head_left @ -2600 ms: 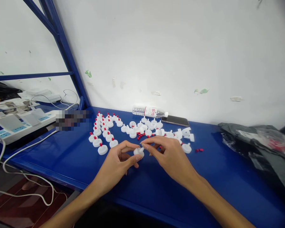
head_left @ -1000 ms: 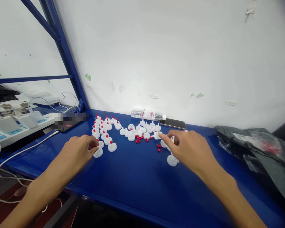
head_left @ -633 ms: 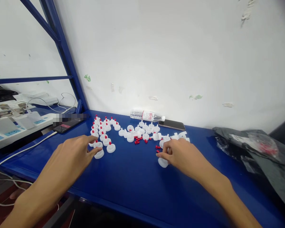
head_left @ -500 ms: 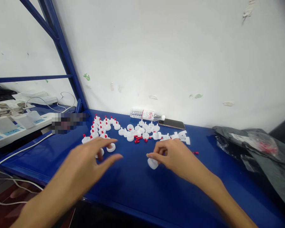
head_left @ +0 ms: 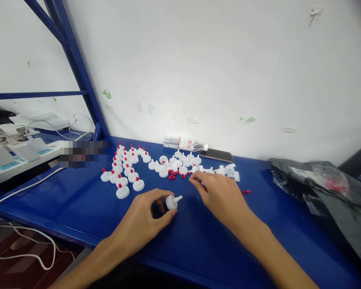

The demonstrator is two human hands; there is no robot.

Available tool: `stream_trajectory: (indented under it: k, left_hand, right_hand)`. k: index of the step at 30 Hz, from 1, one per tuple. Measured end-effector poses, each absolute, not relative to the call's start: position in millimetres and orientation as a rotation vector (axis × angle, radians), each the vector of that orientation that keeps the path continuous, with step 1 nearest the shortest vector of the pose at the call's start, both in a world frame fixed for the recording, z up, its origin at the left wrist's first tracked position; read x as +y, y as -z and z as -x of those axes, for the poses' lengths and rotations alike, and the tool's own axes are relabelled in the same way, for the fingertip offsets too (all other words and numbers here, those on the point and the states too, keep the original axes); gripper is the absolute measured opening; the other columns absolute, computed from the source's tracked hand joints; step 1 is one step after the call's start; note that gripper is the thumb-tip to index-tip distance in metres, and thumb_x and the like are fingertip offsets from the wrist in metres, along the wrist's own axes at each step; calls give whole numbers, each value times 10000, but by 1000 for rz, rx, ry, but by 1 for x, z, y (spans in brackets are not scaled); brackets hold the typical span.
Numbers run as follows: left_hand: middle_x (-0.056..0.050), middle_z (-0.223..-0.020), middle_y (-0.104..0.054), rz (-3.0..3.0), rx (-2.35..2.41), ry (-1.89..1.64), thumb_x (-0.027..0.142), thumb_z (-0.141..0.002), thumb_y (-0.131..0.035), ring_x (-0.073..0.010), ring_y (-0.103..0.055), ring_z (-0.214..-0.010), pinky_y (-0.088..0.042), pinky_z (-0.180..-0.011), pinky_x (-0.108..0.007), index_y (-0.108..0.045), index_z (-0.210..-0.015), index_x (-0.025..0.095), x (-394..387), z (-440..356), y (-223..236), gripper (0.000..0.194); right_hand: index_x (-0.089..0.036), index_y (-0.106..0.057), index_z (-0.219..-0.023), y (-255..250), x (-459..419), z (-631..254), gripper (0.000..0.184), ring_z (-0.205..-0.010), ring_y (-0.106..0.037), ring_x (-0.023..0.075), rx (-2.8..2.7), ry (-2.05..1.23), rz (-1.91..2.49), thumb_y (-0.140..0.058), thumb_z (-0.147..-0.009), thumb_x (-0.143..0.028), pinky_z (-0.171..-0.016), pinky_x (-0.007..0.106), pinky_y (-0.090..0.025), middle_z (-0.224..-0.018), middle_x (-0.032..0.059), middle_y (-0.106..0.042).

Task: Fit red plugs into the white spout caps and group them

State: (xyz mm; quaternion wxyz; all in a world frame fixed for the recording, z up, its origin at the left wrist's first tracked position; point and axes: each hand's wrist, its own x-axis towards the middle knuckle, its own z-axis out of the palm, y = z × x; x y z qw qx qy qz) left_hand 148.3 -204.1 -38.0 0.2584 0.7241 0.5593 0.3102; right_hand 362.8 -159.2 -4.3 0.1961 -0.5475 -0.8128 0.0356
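My left hand (head_left: pixel 144 218) is closed round a white plastic cap with a bare nozzle (head_left: pixel 172 201), held just above the blue table (head_left: pixel 78 196), nozzle pointing right. My right hand (head_left: pixel 221 194) reaches toward the loose small red tips (head_left: pixel 172 175) and the pile of white caps without tips (head_left: pixel 183 164); its fingers are pinched together at the front, and I cannot make out anything in them. At the left stand several white caps fitted with red tips (head_left: pixel 124 166), arranged in rows.
A clear water bottle (head_left: pixel 185 143) lies by the white wall, with a dark phone (head_left: pixel 215 155) beside it. A black plastic bag with red pieces (head_left: pixel 325 180) sits at the right. White power strips and cables (head_left: pixel 15 150) lie at the left. Blue frame bars (head_left: pixel 75 60) rise behind.
My left hand left the rows of finished caps and came to the middle, taking the white cap that my right hand had brought over. My right hand then moved back toward the red tips.
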Motion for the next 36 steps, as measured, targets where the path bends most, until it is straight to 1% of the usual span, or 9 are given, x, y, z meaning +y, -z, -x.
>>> stream_trajectory:
  k: [2, 5, 12, 14, 16, 20, 23, 27, 36]
  left_hand:
    - [3, -910, -747, -1947, 1514, -855, 355, -899, -661, -159, -645, -716, -429, -564, -261, -721, -1130, 251, -204, -149, 38, 260]
    - [-10, -941, -746, -1936, 1504, -867, 362, -904, -653, -160, -646, -719, -441, -572, -265, -723, -1144, 241, -204, -149, 37, 278]
    - [-21, -957, -743, -1929, 1499, -869, 386, -917, -641, -163, -626, -707, -442, -575, -269, -731, -1173, 241, -202, -149, 37, 308]
    - [-16, -947, -741, -1922, 1504, -865, 395, -919, -639, -160, -619, -700, -436, -571, -267, -733, -1172, 244, -202, -149, 37, 309]
    - [-13, -933, -739, -1915, 1504, -861, 408, -921, -638, -157, -613, -688, -429, -564, -264, -734, -1174, 247, -202, -149, 37, 315]
    - [-18, -916, -737, -1909, 1493, -869, 421, -923, -638, -153, -606, -669, -419, -553, -261, -733, -1189, 241, -203, -148, 37, 336]
    - [-23, -916, -740, -1900, 1484, -878, 430, -927, -636, -157, -613, -682, -423, -557, -259, -727, -1223, 245, -203, -148, 37, 361]
    - [-15, -892, -741, -1896, 1476, -878, 440, -915, -654, -154, -614, -675, -413, -548, -254, -735, -1223, 260, -203, -148, 37, 365]
    - [-8, -858, -744, -1859, 1431, -906, 470, -952, -607, -167, -622, -692, -400, -546, -249, -716, -1267, 258, -202, -145, 40, 396]
  right_hand:
    - [-221, -727, -1014, 6, -155, -367, 149, -838, -719, 257, -2353, 82, 1661, -586, -1002, -267, -608, 302, -360, -930, 58, -772]
    - [-214, -728, -1004, 10, -151, -371, 123, -884, -719, 270, -2448, 98, 1701, -637, -978, -292, -613, 306, -361, -988, 68, -764]
    - [-189, -684, -943, 12, -152, -368, 173, -749, -692, 234, -2550, 140, 1646, -527, -1003, -149, -564, 315, -295, -927, 81, -737]
    - [-201, -685, -952, 9, -154, -366, 175, -752, -685, 225, -2467, 28, 1580, -523, -1009, -170, -577, 306, -323, -902, 63, -742]
    - [-228, -698, -987, 5, -156, -364, 166, -708, -674, 191, -2300, -239, 1453, -534, -1014, -223, -616, 292, -394, -892, 26, -754]
    - [-269, -740, -1093, 0, -160, -359, 217, -600, -630, 127, -1960, -714, 1166, -563, -998, -352, -649, 275, -499, -994, 5, -763]
    - [-258, -775, -1010, 2, -162, -355, 210, -705, -660, 142, -1893, -797, 1072, -592, -979, -357, -679, 268, -516, -1006, 14, -763]
    - [-255, -778, -919, 8, -165, -351, 111, -784, -690, 151, -1924, -900, 1008, -675, -930, -293, -739, 256, -512, -896, -15, -772]
    - [-247, -774, -941, 10, -165, -348, 126, -827, -728, 171, -1881, -943, 1019, -649, -931, -265, -757, 274, -544, -907, -2, -780]
